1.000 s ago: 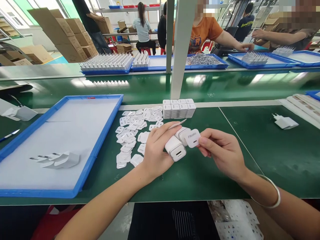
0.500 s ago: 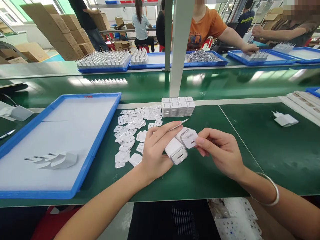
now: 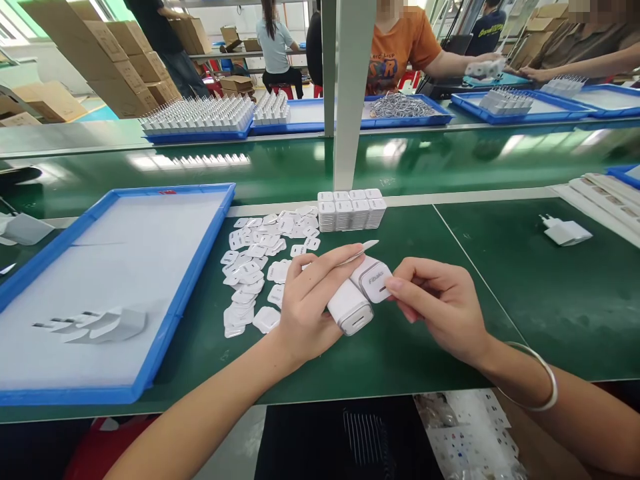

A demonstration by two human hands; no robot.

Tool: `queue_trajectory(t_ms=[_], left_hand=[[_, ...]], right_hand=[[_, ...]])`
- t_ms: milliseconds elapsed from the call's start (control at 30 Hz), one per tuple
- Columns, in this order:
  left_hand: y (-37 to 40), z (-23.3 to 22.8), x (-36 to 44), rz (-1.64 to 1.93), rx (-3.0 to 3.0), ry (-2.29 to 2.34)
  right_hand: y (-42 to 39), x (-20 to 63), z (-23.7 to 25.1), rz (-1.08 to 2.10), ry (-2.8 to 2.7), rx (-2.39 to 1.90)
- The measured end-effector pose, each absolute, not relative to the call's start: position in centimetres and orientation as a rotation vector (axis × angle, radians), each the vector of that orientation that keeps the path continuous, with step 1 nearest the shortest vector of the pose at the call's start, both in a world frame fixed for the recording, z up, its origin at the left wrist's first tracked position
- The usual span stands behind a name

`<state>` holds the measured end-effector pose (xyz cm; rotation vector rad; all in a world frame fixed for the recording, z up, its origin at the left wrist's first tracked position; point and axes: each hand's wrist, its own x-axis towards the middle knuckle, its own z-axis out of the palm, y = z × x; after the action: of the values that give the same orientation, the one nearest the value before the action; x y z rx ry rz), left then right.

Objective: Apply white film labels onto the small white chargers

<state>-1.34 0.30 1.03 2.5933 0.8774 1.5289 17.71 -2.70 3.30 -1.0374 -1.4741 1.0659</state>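
Nearest, the left hand [image 3: 305, 303] is closed around two white chargers [image 3: 357, 297] lying side by side, with a thin pointed tool [image 3: 361, 250] pinched in its fingers. Their long axes run from lower left to upper right, and the nearer one's port end faces the camera. The right hand [image 3: 440, 303] pinches a label [image 3: 376, 279] against the farther charger's face. Just beyond lie loose stickers [image 3: 260, 260], a stacked block of chargers [image 3: 350, 210] and, leftward, a blue tray [image 3: 200, 247]. Farther off, a white post [image 3: 350, 100] blocks part of the opposite bench.

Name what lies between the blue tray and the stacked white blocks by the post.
In the head view, loose white labels lie scattered on the green mat between blue tray and stacked blocks.
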Motion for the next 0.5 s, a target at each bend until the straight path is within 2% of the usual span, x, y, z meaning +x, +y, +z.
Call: queue_trajectory(t_ms=[500], left_hand=[[0.25, 1.19, -1.27, 1.542, 2.57, 0.864]], right_hand=[[-2.65, 17.71, 3.26, 1.026, -1.506, -1.076]])
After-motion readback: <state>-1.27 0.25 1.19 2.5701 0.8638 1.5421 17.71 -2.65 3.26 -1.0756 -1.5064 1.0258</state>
